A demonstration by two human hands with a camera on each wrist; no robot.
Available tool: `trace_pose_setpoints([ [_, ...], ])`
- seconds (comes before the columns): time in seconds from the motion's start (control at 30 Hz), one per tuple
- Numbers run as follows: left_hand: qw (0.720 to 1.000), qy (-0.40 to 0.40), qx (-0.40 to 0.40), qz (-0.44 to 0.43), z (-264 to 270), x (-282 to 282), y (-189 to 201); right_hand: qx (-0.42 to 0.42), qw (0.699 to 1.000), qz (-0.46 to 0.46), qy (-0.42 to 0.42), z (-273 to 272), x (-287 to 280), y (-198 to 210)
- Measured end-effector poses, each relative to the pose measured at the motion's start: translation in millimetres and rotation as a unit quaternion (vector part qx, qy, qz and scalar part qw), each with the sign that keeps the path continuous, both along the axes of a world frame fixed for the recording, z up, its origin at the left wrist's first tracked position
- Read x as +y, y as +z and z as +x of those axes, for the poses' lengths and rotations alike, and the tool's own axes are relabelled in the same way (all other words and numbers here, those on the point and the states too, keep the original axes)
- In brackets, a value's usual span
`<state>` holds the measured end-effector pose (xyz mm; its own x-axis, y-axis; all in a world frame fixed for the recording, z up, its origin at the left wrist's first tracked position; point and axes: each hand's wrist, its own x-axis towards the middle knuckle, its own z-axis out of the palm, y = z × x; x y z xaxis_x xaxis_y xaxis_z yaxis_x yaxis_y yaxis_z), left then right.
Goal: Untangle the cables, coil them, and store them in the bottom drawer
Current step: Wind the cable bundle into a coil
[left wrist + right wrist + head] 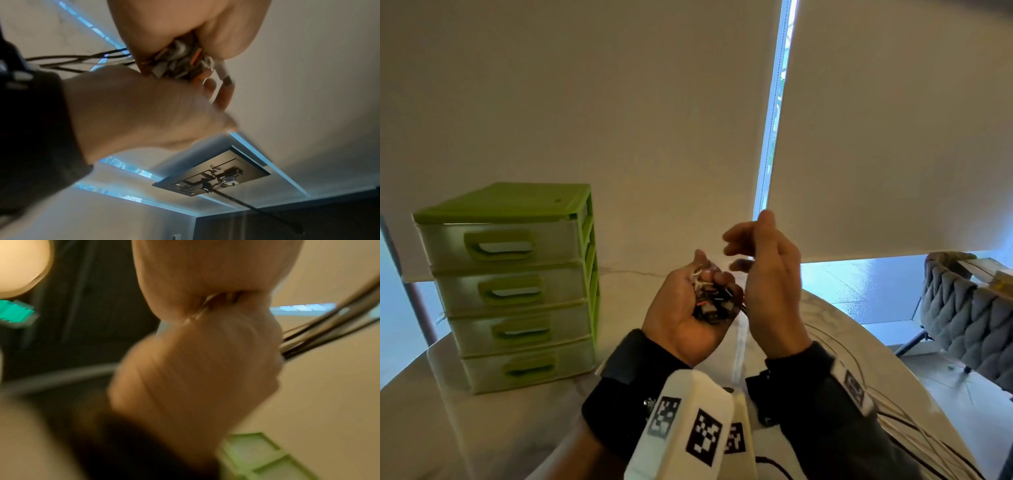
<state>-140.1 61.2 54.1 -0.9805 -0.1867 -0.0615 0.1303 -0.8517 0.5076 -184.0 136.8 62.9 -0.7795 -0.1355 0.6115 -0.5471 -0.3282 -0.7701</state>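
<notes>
Now, step: the cable ends are gathered in one hand, so I judge this as the untangling stage, before any coil is made.
How to do it well: I think it is best to keep the plugs together in one fist and let the other hand follow one cable at a time away from them, slowly, so that knots open and do not tighten. A hard pull would probably lock the crossings.
Left hand (690, 308): palm up, fingers curled round a bunch of plugs (710, 301), black and white with some orange, which fill the palm.
Right hand (767, 274): it stands on edge, just beside the left hand, fingers loosely bent above the plugs. It touches the strands near the wrist side, but if it really grips one I cannot tell; the right wrist view is too blurred.
Cables (914, 435): they leave the left fist between the two hands, pass under the right sleeve and lie spread on the table (482, 438) at the right, black and white strands crossing each other.
Drawers (517, 284): a green unit of four stands on the table, to the left of the hands and apart from them.
Bottom drawer (530, 370): it appears closed, and no cable is near it.
</notes>
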Motion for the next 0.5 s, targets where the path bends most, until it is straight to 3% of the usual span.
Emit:
trace_pose_setpoints([
  [0.1,1.000,-0.012,-0.010,0.019,-3.5,-3.2,-3.1,0.033,0.998,0.020,-0.051,-0.7,0.1,-3.6],
  [0.23,0.998,-0.027,0.006,-0.048,0.6,6.6,-7.9,0.113,0.986,0.084,-0.093,8.6,-13.2,-15.9],
  [0.4,0.996,-0.011,0.021,-0.083,5.8,17.9,-7.2,0.117,0.974,0.050,-0.186,7.5,-14.8,-18.9],
  [0.5,0.995,-0.015,0.027,-0.090,4.8,15.2,-6.9,0.110,0.978,0.090,-0.152,12.2,-9.1,-11.0],
])
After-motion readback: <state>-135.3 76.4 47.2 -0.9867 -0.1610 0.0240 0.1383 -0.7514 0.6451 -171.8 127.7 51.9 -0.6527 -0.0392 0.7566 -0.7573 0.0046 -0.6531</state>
